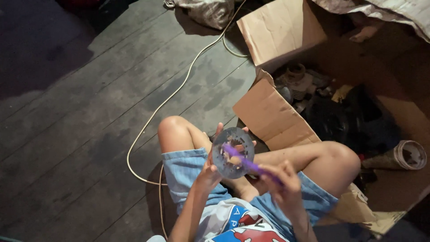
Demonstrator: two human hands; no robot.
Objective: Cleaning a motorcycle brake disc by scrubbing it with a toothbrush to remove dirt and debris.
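A view from above of a person sitting cross-legged on a dark wooden plank floor (80,103), bare knees spread to either side, wearing light blue denim shorts (183,168) and a white shirt with a red and blue print (244,226). The left hand (209,168) holds up a round, flat grey metal disc with a ring of small holes and a large opening in the middle (233,152); its fingers are curled around the disc's rim, fingertips showing past the top edge, and the disc stands nearly upright above the lap, between the two knees. The right hand (283,181) is closed around the handle of a purple plastic brush (245,162), whose other end lies against the face of the disc near its centre.

A thin cream-coloured cable (161,105) snakes across the floor from the top edge of the view down past the person's left knee towards the bottom edge. On the right stands an open brown cardboard box (273,112), flaps folded outward, filled with dark and pale metal machine parts (304,85) too jumbled to tell apart. A roll of pale tape (410,154) lies near the right edge, just past the right knee. Crumpled pale cloth (206,11) sits at the top edge of the floor
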